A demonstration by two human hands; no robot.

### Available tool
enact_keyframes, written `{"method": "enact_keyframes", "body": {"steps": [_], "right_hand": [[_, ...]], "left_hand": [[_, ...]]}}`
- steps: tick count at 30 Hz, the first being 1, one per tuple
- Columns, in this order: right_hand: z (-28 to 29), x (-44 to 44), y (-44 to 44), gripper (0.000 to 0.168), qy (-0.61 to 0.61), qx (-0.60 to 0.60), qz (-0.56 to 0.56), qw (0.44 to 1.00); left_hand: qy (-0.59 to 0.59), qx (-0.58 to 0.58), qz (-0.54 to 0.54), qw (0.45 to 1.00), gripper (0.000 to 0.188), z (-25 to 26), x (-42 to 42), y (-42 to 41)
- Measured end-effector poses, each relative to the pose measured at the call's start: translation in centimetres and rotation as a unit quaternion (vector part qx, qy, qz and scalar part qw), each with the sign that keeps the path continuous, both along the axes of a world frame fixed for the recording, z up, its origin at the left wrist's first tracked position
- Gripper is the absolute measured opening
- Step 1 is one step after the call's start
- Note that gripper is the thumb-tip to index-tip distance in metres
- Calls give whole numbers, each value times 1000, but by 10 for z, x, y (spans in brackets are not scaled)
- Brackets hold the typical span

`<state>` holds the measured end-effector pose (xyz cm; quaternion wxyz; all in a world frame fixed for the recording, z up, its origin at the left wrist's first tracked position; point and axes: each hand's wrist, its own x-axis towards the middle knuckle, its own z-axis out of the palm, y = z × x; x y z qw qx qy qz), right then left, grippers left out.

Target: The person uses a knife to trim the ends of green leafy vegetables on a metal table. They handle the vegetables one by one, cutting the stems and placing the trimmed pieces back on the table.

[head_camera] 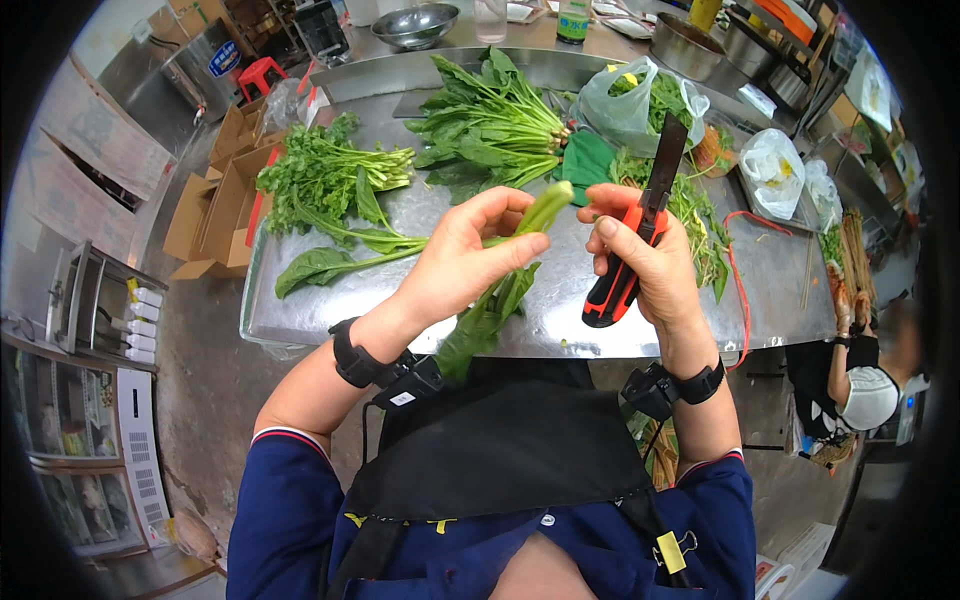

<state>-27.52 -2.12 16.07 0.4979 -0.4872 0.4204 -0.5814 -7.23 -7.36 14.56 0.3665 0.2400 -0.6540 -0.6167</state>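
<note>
My left hand (472,251) holds a leafy green stalk (551,204) near its cut end, its leaves (480,330) hanging down over the table's front edge. In my right hand (652,262) is a utility knife with a red and black handle (616,289), its dark blade (670,154) pointing up and away. Beyond my hands a pile of spinach-like greens (487,127) lies on the steel table (352,315), stems to the right. At the left are a bunch of coriander-like herbs (322,172) and loose leafy stalks (315,266).
Right of the knife lie trimmings (694,232) and a red cord (739,285). Behind are a bag of greens (615,105), a green cloth (587,161) and a metal bowl (415,26). Another person (870,382) sits at the right. Cardboard boxes (225,217) stand left.
</note>
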Motion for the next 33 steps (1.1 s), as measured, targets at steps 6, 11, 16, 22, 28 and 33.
{"method": "enact_keyframes", "body": {"steps": [6, 11, 16, 22, 28, 33], "right_hand": [[7, 11, -8, 30, 51, -3, -4, 999], [7, 7, -19, 27, 8, 30, 21, 999], [5, 15, -26, 28, 17, 33, 0, 999], [12, 24, -29, 24, 170, -7, -13, 985], [12, 26, -32, 21, 208, 20, -9, 978], [7, 26, -38, 23, 260, 24, 9, 965]], "left_hand": [[-152, -175, 97, 968, 31, 6, -5, 6], [-6, 49, -47, 998, 41, -4, 3, -7], [4, 87, -25, 996, 39, -8, 5, -5], [-20, 82, 1, 996, 38, -6, 7, 0], [-21, 60, -5, 998, 38, -13, 7, -2], [-85, -78, 43, 992, 38, -21, 7, 1]]}}
